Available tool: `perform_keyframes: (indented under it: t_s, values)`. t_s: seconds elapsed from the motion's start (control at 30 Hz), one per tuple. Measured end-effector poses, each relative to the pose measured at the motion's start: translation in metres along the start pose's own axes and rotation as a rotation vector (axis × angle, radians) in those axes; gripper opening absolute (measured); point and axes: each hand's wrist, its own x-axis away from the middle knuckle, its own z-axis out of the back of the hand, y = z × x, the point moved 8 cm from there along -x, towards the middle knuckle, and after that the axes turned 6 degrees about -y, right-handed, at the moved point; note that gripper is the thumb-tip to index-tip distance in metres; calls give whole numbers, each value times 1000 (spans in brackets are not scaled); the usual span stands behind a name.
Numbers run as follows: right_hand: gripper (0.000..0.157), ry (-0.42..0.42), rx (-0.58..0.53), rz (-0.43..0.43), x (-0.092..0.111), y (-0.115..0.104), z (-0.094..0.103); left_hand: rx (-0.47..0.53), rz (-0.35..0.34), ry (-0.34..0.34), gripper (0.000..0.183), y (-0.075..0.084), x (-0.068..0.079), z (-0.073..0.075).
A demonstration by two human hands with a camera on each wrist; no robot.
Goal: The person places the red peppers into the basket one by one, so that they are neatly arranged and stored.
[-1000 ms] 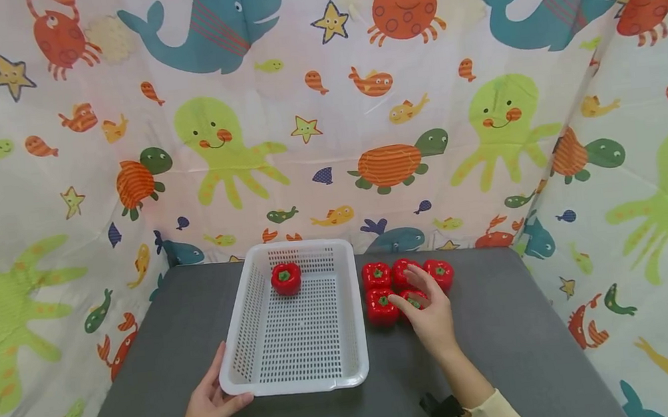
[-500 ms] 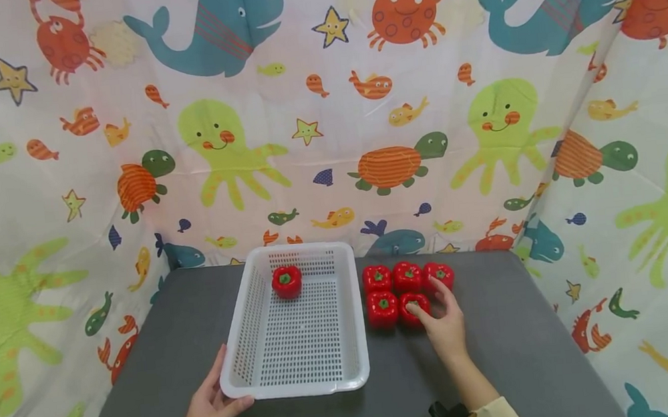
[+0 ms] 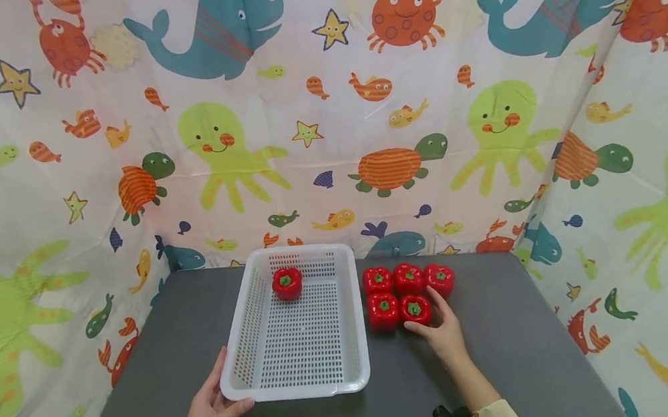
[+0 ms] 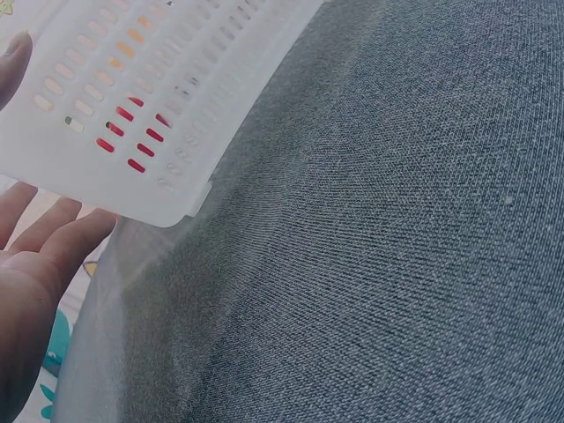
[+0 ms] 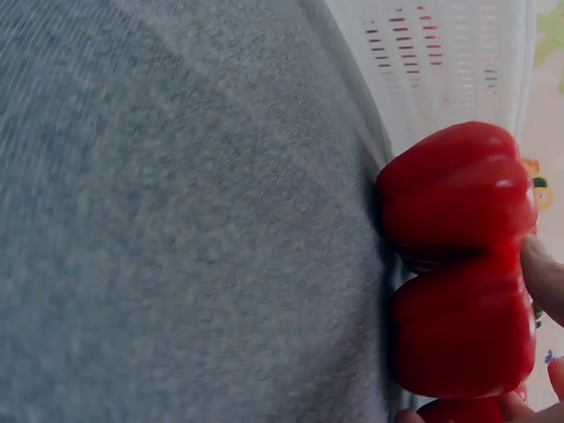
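Holds the near left corner of a white basket (image 3: 297,392) with the left hand (image 3: 207,415), with thumb on the near rim and fingers along the outside of the left wall. Curves the right hand (image 3: 445,335) about the front right pepper (image 3: 415,310), with thumb at its near left side and forefinger toward its far right, the two spread wide, roughly to the breadth of the pepper. Cannot tell a firm grip from a bare touch there, even in the right wrist view. Sits upright on the gray table (image 3: 505,353), that pepper, with green stem pointing up and stem-to-base axis vertical. Stands to the right of the basket, beside the front left pepper (image 3: 383,312) and just in front of a back row of three peppers (image 3: 408,278). Shows one more, the basket pepper (image 3: 287,284), inside near the far left corner, also stem up. Runs lengthwise from near to far, the basket, open side up.
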Motion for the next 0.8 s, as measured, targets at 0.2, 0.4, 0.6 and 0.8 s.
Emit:
perform_keyframes:
  t_s: [0.2, 0.4, 0.6, 0.8]
  values:
    - [89, -17, -43, -7, -1, 7, -2, 3, -7, -8, 108, 0, 0, 0]
    - [84, -36, -83, -31, -1, 17, -3, 8, 7, -3, 108, -2, 1, -1]
    - [81, -33, -104, -62, -1, 25, -3, 12, 6, -8, 109, -4, 1, -1]
    - [80, 18, -98, -75, -2, 23, 0, -25, -24, -6, 108, -1, 0, 0]
